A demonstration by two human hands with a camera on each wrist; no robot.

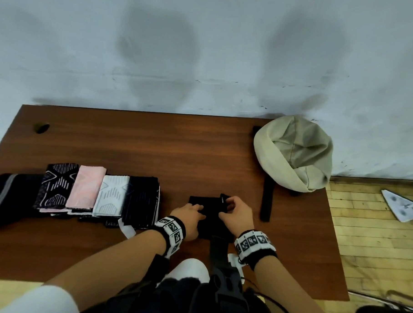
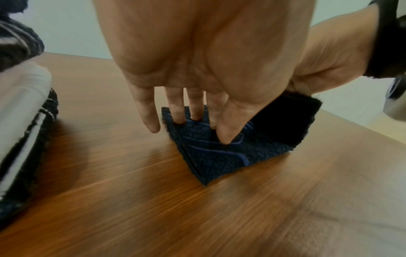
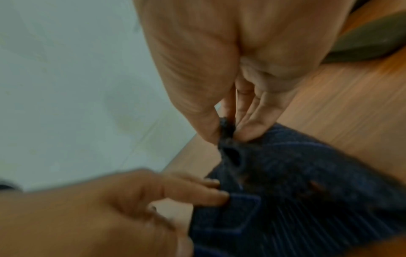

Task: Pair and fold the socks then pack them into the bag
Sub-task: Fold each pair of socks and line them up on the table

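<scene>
Two hands work one dark navy sock point(image 1: 209, 209) lying on the wooden table point(image 1: 153, 149). Left hand point(image 1: 190, 220): straight fingers point(image 2: 175, 107) pressed on the sock. Right hand point(image 1: 236, 214): pinches the sock edge. Folded socks point(image 1: 80, 193) at 9 o'clock; beige bag point(image 1: 295, 153) at 2 o'clock.

Brown wooden table point(image 1: 154, 144) against stained pale wall point(image 1: 205, 49), wood-plank floor point(image 1: 374, 246).

Your head view is evenly lit and fairly sharp, though two soft shadows darken the wall point(image 1: 205, 49) above the surface point(image 1: 153, 149), whose edges bow with wide-angle distortion. Your right wrist view is heavily smeared with motion blur; the left wrist view blurs toward its lower edge.
</scene>
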